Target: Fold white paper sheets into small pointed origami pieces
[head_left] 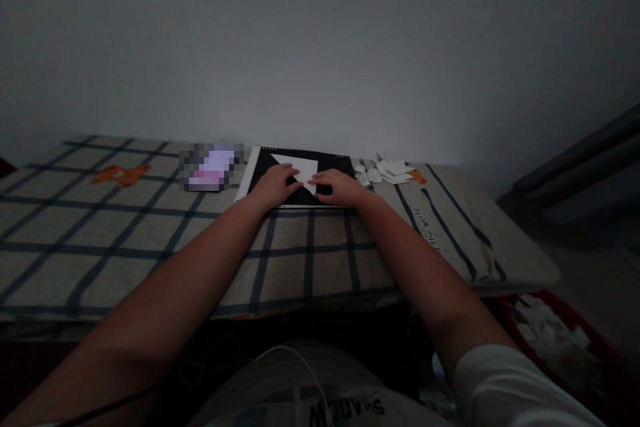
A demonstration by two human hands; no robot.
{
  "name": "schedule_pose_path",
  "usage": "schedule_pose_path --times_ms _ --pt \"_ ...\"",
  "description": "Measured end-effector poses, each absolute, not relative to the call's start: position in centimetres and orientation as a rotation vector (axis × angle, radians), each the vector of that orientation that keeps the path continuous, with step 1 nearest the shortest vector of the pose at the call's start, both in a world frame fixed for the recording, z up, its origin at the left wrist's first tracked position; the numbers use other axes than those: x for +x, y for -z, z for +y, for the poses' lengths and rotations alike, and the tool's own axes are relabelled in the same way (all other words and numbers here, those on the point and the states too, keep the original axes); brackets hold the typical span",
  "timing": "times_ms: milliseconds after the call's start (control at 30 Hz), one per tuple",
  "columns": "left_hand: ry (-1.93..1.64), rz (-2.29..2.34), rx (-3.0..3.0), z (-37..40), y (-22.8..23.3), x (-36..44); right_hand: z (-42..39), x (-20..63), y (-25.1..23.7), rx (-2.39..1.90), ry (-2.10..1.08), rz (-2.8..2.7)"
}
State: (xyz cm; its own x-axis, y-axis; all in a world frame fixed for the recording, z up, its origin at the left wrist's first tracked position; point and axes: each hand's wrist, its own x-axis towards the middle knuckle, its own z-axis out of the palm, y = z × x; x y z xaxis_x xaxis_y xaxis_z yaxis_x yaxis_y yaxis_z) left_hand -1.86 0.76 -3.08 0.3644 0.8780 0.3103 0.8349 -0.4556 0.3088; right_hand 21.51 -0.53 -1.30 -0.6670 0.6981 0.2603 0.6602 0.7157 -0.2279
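A white sheet of paper [306,165], folded to a pointed shape, lies on a flat black pad [333,163] with a pale left edge. My left hand [277,187] rests on the paper's left side, thumb and forefinger apart. From the right, my right hand [340,187] touches the paper's lower right part with its fingertips, thumb apart from the forefinger. Both hands look open and laid down on the sheet, their fingertips close together. The paper's lower edge is partly hidden by the fingers.
A lit phone [213,168], blurred out, lies left of the pad. Further left is an orange cut-out shape [121,175]. White paper pieces [393,171] are heaped at right beside another orange piece [417,177]. A checked cloth [150,227] covers the table against a wall. A red container [555,333] with crumpled paper stands below right.
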Motion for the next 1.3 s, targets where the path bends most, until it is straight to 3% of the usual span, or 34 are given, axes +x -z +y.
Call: schedule_pose_path --times_ms 633,1300 --pt "-0.690 1.569 2.501 0.7 3.1 -1.8 -0.8 20.8 1.4 -1.106 -0.074 -2.570" --pt "-1.350 1.449 2.366 -1.4 0.0 -1.1 -0.1 21.8 0.6 -1.051 -0.533 -1.651"
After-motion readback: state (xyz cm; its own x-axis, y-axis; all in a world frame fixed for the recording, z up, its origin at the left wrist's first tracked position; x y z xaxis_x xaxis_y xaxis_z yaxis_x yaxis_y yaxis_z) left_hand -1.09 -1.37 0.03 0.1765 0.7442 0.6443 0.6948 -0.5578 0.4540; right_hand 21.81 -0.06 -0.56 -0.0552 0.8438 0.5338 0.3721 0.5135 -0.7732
